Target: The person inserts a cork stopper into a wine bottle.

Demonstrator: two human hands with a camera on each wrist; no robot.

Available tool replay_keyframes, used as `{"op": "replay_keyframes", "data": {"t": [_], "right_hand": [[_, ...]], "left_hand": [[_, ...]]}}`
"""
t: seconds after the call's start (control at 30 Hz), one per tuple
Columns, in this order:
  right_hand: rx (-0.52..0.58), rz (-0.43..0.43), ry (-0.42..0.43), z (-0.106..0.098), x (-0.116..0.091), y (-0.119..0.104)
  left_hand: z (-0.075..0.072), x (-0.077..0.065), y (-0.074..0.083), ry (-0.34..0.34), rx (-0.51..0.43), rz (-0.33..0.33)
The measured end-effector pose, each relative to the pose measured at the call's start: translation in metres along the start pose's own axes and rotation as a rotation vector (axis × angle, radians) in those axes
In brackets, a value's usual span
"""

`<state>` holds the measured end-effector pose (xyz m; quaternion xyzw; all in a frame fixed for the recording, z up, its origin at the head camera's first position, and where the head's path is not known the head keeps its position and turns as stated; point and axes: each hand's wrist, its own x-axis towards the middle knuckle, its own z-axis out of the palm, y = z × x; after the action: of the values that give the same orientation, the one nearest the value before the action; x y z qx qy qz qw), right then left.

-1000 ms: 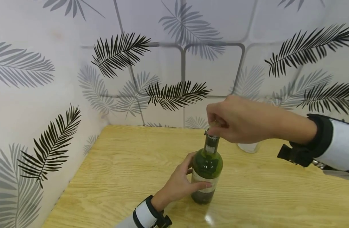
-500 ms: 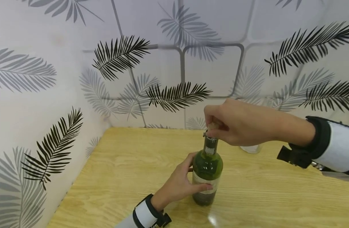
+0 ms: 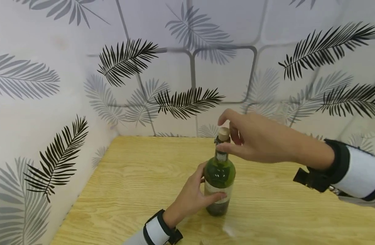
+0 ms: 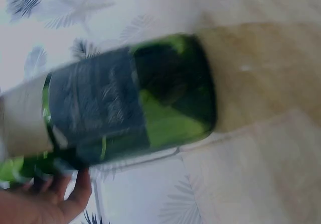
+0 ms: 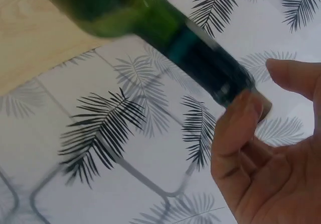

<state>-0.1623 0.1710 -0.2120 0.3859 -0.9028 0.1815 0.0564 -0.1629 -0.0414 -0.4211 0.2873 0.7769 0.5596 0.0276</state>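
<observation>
A green glass wine bottle [image 3: 219, 172] with a pale label appears upright over the wooden table. My left hand [image 3: 191, 195] grips its body from the left, thumb across the label; in the left wrist view, the fingers [image 4: 77, 194] show below the bottle [image 4: 175, 88]. A cork [image 3: 223, 133] sticks up from the bottle's mouth. Around the bottle top, my right hand [image 3: 258, 137] has its thumb and index finger parted, the thumb before the neck. In the right wrist view, a fingertip of the right hand [image 5: 271, 169] overlaps the cork [image 5: 266, 108], and the thumb stands apart.
The wooden table [image 3: 144, 170] meets a wall [image 3: 175, 68] with a leaf pattern at the back and on the left. A small pale thing [image 3: 206, 242] shows at the bottom edge of the head view, mostly cut off.
My right thumb and index finger have parted from their pinch at the bottle's mouth, and the cork's top now shows. The left hand keeps its grip on the bottle.
</observation>
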Motion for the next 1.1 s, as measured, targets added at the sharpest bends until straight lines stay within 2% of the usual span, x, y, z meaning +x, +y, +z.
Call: {"op": "replay_keyframes", "data": {"t": [0.17, 0.33, 0.47, 0.6, 0.7, 0.8, 0.93, 1.1], "right_hand": [[0.047, 0.138, 0.084, 0.051, -0.032, 0.004], [0.218, 0.233, 0.212, 0.103, -0.048, 0.003], [0.327, 0.266, 0.349, 0.126, -0.047, -0.001], [0.355, 0.268, 0.406, 0.134, -0.043, -0.001], [0.352, 0.254, 0.429, 0.135, -0.034, 0.006], [0.336, 0.243, 0.434, 0.136, -0.02, 0.018], [0.323, 0.262, 0.425, 0.137, 0.005, 0.038], [0.333, 0.326, 0.406, 0.137, 0.041, 0.064]], "left_hand": [[0.008, -0.008, -0.006, 0.085, 0.02, 0.0], [0.013, -0.015, -0.01, 0.167, 0.0, -0.016], [0.016, -0.017, -0.011, 0.193, -0.006, -0.011], [0.014, -0.015, -0.009, 0.211, -0.012, -0.015], [0.008, -0.006, -0.011, 0.218, -0.005, -0.01], [0.0, 0.009, -0.02, 0.224, 0.011, 0.018], [-0.014, 0.035, -0.04, 0.226, 0.008, 0.044], [-0.034, 0.071, -0.06, 0.218, 0.013, 0.008]]}}
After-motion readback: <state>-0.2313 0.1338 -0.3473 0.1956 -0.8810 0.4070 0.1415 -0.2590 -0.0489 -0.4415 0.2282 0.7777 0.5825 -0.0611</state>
